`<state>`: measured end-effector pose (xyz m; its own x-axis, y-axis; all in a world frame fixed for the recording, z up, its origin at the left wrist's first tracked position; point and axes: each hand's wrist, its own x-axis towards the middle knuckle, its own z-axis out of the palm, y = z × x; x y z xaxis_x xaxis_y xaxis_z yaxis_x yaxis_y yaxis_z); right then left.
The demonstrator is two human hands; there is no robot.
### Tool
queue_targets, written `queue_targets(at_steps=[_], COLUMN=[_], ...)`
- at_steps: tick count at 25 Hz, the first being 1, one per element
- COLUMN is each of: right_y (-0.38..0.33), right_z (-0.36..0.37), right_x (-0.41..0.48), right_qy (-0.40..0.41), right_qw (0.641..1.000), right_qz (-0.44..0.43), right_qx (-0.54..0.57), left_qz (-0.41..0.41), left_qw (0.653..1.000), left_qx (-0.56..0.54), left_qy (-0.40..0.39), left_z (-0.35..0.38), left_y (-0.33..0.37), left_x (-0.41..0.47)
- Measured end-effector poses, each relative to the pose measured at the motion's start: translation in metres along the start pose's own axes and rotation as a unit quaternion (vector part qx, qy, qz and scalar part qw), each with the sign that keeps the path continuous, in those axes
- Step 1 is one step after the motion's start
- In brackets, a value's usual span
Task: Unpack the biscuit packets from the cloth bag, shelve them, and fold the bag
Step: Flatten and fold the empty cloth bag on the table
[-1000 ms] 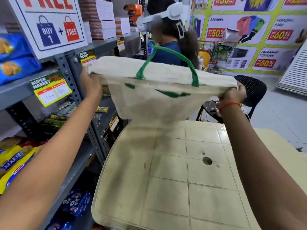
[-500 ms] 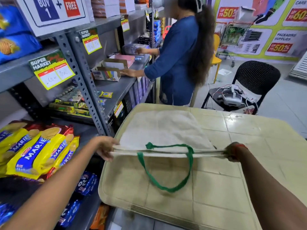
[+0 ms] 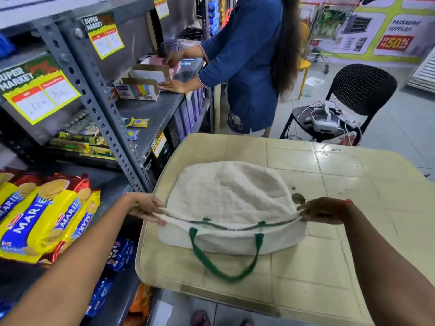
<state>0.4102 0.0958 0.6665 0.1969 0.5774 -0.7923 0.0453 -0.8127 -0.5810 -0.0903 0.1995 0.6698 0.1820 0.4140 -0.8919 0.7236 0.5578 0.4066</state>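
The cream cloth bag [image 3: 230, 196] lies flat on the beige table [image 3: 341, 243], its mouth toward me and one green handle [image 3: 223, 267] trailing over the near side. My left hand [image 3: 146, 208] pinches the bag's top edge at its left corner. My right hand [image 3: 322, 210] pinches the same edge at the right corner. Yellow Marie biscuit packets [image 3: 42, 220] lie stacked on the grey shelf at my left.
The grey metal rack [image 3: 98, 107] runs along the table's left side, with blue packets [image 3: 120, 255] on a lower shelf. A person in a blue top [image 3: 251, 67] stands at the rack beyond the table. A black chair [image 3: 353, 95] holding a headset stands at the far right.
The bag came down from mid-air onto the table and now lies spread flat. Both hands lowered with it, still holding its top corners.
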Motion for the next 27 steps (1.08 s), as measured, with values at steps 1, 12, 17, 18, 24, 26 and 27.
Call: queue_targets(at_steps=[1,12,17,18,24,26,27], right_y=[-0.01,-0.092,0.008,0.026,0.043,0.034,0.03], right_z=[-0.005,0.037,0.107,0.112,0.119,0.119,0.12], right_x=[0.007,0.099,0.106,0.111,0.108,0.091,0.08], right_qy=[0.002,0.145,0.137,0.106,0.123,0.093,0.061], right_qw=[0.999,0.967,0.862,0.825,0.755,0.752,0.747], right_qz=[-0.011,-0.188,-0.308,-0.326,-0.347,-0.298,-0.255], right_qx=[0.051,0.088,-0.379,-0.45,-0.542,-0.581,-0.611], left_qz=[0.036,0.214,0.295,0.285,0.193,0.141,0.124], left_qw=[0.993,0.867,0.818,0.8,0.754,0.765,0.762], left_qx=[-0.106,-0.295,0.362,0.435,0.543,0.564,0.587], left_qy=[0.021,0.341,0.337,0.298,0.316,0.277,0.245], left_z=[-0.01,-0.034,0.052,0.059,0.066,0.069,0.072], left_y=[0.007,0.1,0.007,-0.009,-0.007,0.001,0.004], left_x=[0.0,0.077,0.118,0.123,0.103,0.085,0.075])
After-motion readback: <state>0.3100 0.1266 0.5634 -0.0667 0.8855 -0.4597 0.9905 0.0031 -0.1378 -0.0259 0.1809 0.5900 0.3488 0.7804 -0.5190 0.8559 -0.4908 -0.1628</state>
